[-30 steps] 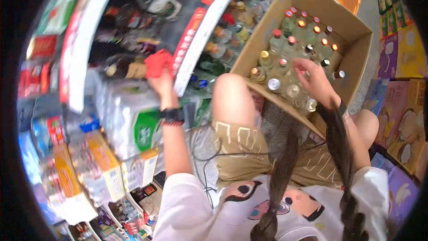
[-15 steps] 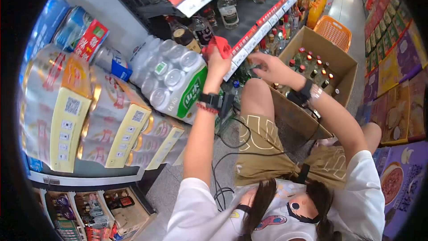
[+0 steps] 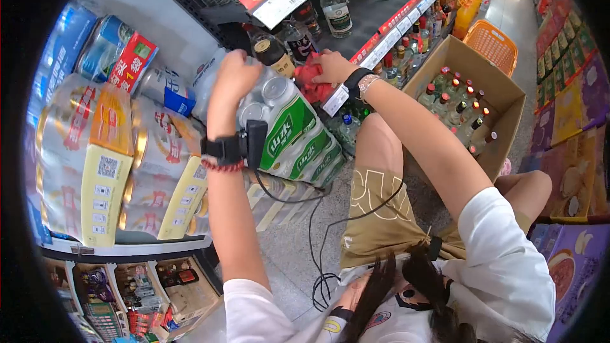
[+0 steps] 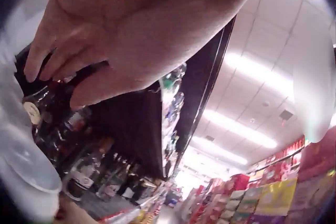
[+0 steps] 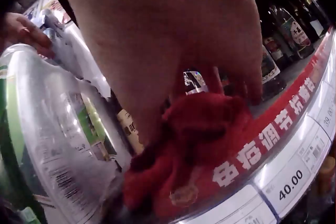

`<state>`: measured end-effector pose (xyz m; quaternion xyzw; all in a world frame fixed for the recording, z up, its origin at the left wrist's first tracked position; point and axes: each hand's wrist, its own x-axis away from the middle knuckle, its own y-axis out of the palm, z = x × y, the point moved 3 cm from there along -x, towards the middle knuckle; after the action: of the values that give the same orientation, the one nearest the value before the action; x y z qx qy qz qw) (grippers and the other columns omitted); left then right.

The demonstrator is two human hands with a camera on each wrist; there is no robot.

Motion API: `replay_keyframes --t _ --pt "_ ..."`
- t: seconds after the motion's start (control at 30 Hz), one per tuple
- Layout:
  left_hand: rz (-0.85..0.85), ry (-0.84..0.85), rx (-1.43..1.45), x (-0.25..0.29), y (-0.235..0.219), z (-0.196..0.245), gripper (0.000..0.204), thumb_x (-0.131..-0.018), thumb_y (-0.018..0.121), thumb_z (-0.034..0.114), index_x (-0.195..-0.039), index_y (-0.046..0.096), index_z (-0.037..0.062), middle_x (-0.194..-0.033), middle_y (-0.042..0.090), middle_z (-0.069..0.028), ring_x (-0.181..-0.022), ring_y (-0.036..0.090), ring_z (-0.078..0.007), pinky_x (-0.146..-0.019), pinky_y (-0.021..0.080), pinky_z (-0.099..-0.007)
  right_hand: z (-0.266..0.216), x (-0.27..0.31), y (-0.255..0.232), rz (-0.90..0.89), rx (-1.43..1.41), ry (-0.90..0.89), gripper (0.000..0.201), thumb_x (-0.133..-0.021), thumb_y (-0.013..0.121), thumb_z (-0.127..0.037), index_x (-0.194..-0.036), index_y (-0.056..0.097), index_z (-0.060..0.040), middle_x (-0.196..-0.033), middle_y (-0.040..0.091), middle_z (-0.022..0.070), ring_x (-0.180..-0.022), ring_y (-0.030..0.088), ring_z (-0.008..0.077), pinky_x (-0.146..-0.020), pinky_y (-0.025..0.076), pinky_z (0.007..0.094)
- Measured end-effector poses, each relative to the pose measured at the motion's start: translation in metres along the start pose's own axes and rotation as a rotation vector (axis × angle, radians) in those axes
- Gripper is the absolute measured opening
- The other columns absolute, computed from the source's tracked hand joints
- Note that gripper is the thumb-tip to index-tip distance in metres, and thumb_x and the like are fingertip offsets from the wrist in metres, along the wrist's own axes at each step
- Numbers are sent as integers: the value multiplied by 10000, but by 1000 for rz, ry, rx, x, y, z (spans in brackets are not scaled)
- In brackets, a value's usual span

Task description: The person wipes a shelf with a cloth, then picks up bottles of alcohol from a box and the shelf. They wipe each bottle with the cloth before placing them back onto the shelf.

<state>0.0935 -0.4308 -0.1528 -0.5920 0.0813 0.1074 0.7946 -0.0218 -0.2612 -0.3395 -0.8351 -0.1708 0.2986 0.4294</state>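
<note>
My right hand (image 3: 335,67) grips a crumpled red cloth (image 3: 308,79) at the front edge of the shelf, beside a dark bottle (image 3: 272,52) with a tan label. The right wrist view has the cloth (image 5: 194,129) bunched under that hand (image 5: 163,40), against the red price strip (image 5: 262,148). Over the plastic-wrapped bottle pack (image 3: 295,130) hovers my left hand (image 3: 235,81). Its fingers are relaxed and hold nothing in the left wrist view, where the hand (image 4: 121,29) is seen from the palm side.
A cardboard box (image 3: 508,105) holding several capped bottles stands at the right, with an orange basket (image 3: 492,47) behind it. Can packs (image 3: 82,159) are stacked at the left. Black cable (image 3: 324,219) hangs in front of the body.
The red cloth has passed from my left hand to my right. My right hand came over from the box to the shelf edge, while my left moved leftward above the bottle pack.
</note>
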Motion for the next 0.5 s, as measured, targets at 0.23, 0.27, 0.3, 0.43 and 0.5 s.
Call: replay_keyframes --t 0.23,0.27,0.3,0.43,0.5 --pt "-321 -242 400 -89 37 -19 660 -703 759 315 -1242 473 63 -1208 534 -108 -1114 487 -268 -849 406 -453 2 11 -7 -58 -62 15 492 -596 776 -290 -995 643 -34 -987 615 194 -958 582 346 -852 462 414" --pt "-280 -258 435 -92 38 -18 708 -699 762 325 -1284 430 104 -1248 506 -89 -1142 467 -272 -853 407 -477 3 11 -6 -67 -53 19 485 -596 778 -279 -987 643 -27 -995 615 191 -959 587 337 -851 464 412" --pt "-216 -236 491 -100 42 -24 707 -694 766 323 -1279 437 101 -1246 508 -89 -1147 466 -276 -855 404 -493 2 10 -5 -86 -26 28 466 -600 776 -273 -973 646 -27 -995 616 187 -958 586 338 -849 466 408" --pt "-172 -171 771 -143 66 -77 600 -729 746 256 -1251 481 123 -1235 528 -90 -1156 466 -270 -866 385 -552 -5 9 1 -116 70 31 411 -610 774 -258 -927 656 -26 -991 623 169 -962 580 339 -838 475 395" --pt "-220 -223 964 -157 77 -94 548 -754 726 224 -1241 492 129 -1225 540 -80 -1149 477 -247 -877 387 -534 -6 10 2 -116 91 24 392 -613 773 -251 -912 658 -25 -993 625 162 -970 575 338 -828 480 390"
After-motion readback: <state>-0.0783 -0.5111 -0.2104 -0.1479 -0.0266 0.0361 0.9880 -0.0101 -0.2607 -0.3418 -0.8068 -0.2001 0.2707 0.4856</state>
